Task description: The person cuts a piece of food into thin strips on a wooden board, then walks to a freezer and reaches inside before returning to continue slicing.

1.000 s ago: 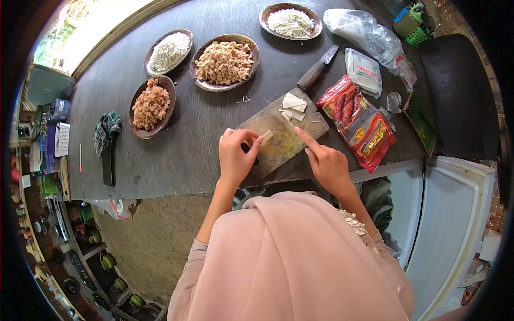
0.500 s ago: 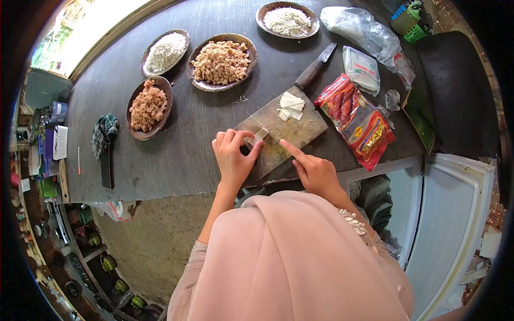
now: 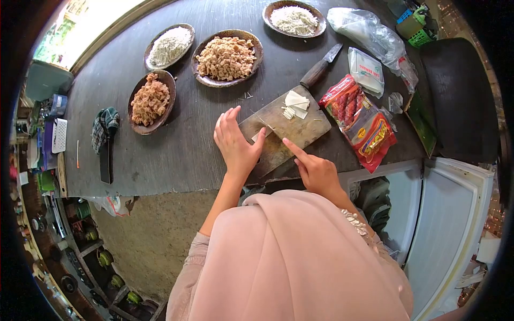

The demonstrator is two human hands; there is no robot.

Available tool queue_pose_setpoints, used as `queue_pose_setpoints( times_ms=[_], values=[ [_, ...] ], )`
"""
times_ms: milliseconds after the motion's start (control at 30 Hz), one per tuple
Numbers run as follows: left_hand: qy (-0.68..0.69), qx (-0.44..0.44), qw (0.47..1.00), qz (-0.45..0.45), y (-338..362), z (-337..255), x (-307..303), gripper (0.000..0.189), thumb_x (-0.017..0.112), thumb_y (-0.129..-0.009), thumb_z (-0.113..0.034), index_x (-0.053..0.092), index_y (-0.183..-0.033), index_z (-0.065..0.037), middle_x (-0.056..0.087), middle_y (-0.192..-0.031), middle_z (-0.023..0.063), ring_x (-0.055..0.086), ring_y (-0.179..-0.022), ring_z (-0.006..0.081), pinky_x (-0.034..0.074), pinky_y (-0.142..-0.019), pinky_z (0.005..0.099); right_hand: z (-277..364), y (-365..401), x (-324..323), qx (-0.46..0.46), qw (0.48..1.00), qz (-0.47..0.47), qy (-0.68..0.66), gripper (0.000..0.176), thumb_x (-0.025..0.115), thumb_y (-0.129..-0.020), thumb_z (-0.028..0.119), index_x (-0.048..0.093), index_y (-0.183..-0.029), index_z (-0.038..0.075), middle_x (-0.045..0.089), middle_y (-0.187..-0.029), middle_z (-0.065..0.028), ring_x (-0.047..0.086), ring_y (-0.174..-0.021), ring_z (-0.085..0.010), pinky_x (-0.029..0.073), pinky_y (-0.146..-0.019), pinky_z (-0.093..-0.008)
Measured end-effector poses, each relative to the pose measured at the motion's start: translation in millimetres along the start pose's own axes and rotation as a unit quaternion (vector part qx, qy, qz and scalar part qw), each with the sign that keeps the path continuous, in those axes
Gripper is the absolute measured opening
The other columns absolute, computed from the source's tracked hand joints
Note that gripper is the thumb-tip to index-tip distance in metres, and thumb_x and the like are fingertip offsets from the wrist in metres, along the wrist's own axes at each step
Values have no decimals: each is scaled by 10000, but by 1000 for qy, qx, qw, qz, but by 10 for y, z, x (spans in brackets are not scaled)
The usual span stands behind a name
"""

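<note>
A worn wooden cutting board (image 3: 305, 131) lies at an angle near the table's front edge. My left hand (image 3: 239, 147) is over its left side, fingers raised and spread, the thumb beside a small flat white piece (image 3: 261, 136). My right hand (image 3: 317, 172) rests at the board's front right, index finger stretched toward the white piece and the other fingers curled; what they hold, if anything, is hidden. Toward the board's far end sits a small pile of white sheets and cut strips (image 3: 296, 105). A dark-handled knife (image 3: 316, 71) lies just beyond the board.
Plates hold white shreds (image 3: 170, 47), more white shreds (image 3: 294, 20), tan bits (image 3: 226, 59) and brownish bits (image 3: 150, 100). Right of the board are a red food packet (image 3: 360, 120), a white packet (image 3: 367, 72) and a clear plastic bag (image 3: 367, 32). A checked cloth (image 3: 105, 128) lies left.
My left hand has let go of the white piece; its fingers have lifted and spread. My right hand stays nearly in place. The view has shifted slightly.
</note>
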State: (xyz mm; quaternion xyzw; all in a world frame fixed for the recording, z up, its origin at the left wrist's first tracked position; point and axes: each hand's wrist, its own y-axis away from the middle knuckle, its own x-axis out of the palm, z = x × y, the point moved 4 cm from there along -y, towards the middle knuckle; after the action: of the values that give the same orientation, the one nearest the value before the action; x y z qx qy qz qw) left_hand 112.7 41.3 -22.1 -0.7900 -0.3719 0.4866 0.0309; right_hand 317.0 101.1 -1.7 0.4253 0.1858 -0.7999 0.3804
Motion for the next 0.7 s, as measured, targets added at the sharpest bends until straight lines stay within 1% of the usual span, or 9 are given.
queue_pose_setpoints(
  times_ms=[133, 200, 367, 433, 533, 700],
  values=[
    [0, -11, 1000, 9, -2, 15, 18, 791, 837, -768, -321, 462, -1422, -81, 526, -1368, 146, 449, -1315, 361, 337, -1092, 490, -4, 2, 17, -5, 1000, -5, 4, 663, 594, -969, 155, 382, -1568, 347, 629, -681, -130, 651, -594, -349, 531, -558, -485],
    [0, -9, 1000, 8, -6, 15, 17, 790, 839, -766, -318, 465, -1420, -81, 528, -1364, 146, 450, -1311, 361, 339, -1091, 487, -13, 13, 22, -8, 1000, -28, 4, 669, 596, -967, 154, 378, -1572, 338, 627, -681, -128, 649, -586, -344, 531, -555, -482],
    [6, -6, 1000, 3, 2, 20, 21, 787, 843, -759, -307, 471, -1414, -79, 532, -1354, 143, 453, -1304, 360, 342, -1093, 483, 6, -11, -7, -15, 1000, -23, 15, 677, 604, -960, 150, 380, -1572, 332, 619, -666, -119, 646, -574, -338, 531, -546, -478],
    [12, -16, 1000, 16, 9, 39, 35, 797, 829, -755, -332, 465, -1419, -79, 508, -1376, 147, 425, -1347, 364, 306, -1125, 502, 19, -18, -4, -17, 1000, -18, 13, 679, 607, -958, 149, 381, -1572, 332, 617, -659, -114, 645, -569, -338, 532, -544, -477],
    [13, -19, 1000, 15, 11, 41, 36, 796, 832, -750, -328, 470, -1415, -81, 510, -1374, 147, 426, -1345, 366, 308, -1125, 503, 29, -19, 27, -12, 1000, -11, 24, 680, 606, -955, 143, 384, -1571, 329, 616, -652, -107, 646, -559, -334, 536, -543, -472],
    [7, -12, 1000, 14, 14, 34, 35, 796, 834, -746, -325, 472, -1412, -82, 510, -1373, 145, 427, -1344, 365, 312, -1122, 500, 40, -68, 127, -7, 997, -31, 75, 690, 605, -950, 136, 385, -1573, 337, 602, -620, -93, 651, -539, -306, 539, -520, -455]
  ],
)
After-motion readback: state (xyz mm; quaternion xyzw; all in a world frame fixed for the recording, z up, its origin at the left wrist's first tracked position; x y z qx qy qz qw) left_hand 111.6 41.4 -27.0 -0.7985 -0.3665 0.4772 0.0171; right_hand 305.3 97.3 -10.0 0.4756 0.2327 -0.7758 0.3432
